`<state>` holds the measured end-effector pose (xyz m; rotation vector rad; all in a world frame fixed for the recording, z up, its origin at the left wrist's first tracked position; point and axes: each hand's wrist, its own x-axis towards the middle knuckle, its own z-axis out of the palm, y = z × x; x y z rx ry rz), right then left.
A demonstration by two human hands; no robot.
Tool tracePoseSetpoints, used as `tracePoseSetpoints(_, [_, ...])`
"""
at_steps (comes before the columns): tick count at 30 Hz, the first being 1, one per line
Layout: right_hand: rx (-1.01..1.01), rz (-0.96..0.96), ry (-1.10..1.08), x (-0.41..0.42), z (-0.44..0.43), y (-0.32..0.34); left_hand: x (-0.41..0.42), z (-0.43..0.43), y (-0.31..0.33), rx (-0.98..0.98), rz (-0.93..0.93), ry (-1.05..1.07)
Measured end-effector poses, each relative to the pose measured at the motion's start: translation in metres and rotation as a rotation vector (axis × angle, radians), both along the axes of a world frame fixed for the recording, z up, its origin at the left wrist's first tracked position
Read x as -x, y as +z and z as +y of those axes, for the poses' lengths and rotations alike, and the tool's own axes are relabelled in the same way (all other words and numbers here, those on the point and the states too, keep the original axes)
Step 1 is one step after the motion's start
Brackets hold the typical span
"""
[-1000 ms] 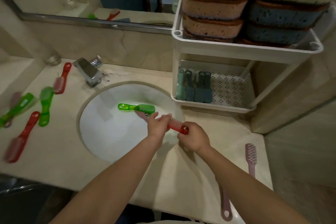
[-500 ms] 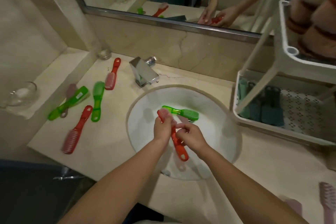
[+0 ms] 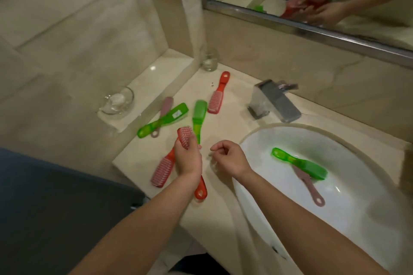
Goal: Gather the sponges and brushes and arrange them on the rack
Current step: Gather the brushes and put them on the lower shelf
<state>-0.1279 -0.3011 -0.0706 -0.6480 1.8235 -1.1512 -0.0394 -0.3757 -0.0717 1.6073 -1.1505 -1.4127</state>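
Head view is showing the left hand [image 3: 187, 158] gripping a red brush [image 3: 190, 154] over the counter [image 3: 225, 96], the right hand [image 3: 230, 158] loosely curled and empty, likely gathering nearby brushes next.

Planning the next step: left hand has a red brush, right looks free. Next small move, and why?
Probably reach the right hand, empty and half curled, to the green brush just ahead of it. The left hand already grips a red brush, and several brushes lie loose on the counter.

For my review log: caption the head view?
Left hand grips a red brush; right hand empty beside the sink.
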Motion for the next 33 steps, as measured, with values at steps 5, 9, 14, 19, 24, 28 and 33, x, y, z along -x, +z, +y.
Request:
tracePoseSetpoints(5, [-0.017,0.265,0.306,-0.035,-0.052,-0.011,-0.048,-0.03,0.001,0.051,-0.063,0.09])
tracePoseSetpoints(9, [0.003,0.717,0.623,-0.057,-0.076,-0.01,-0.082,-0.041,0.008,0.043,-0.077,0.146])
tracePoseSetpoints(14, [-0.012,0.897,0.876,-0.076,-0.091,-0.014,-0.107,-0.048,0.003,-0.017,-0.016,0.185])
tracePoseSetpoints(19, [0.008,1.042,0.938,-0.083,-0.098,-0.013,-0.115,-0.05,0.002,-0.07,0.037,0.177])
tracePoseSetpoints(24, [0.099,1.034,0.783,-0.079,-0.098,-0.011,-0.111,-0.052,0.006,0.025,0.019,0.192])
tracePoseSetpoints(28, [0.147,1.031,0.591,-0.062,-0.09,0.005,-0.093,-0.054,0.023,0.135,0.087,0.159])
tracePoseSetpoints(33, [0.063,0.683,0.13,-0.035,-0.062,0.027,-0.05,-0.046,0.042,0.205,0.181,0.012])
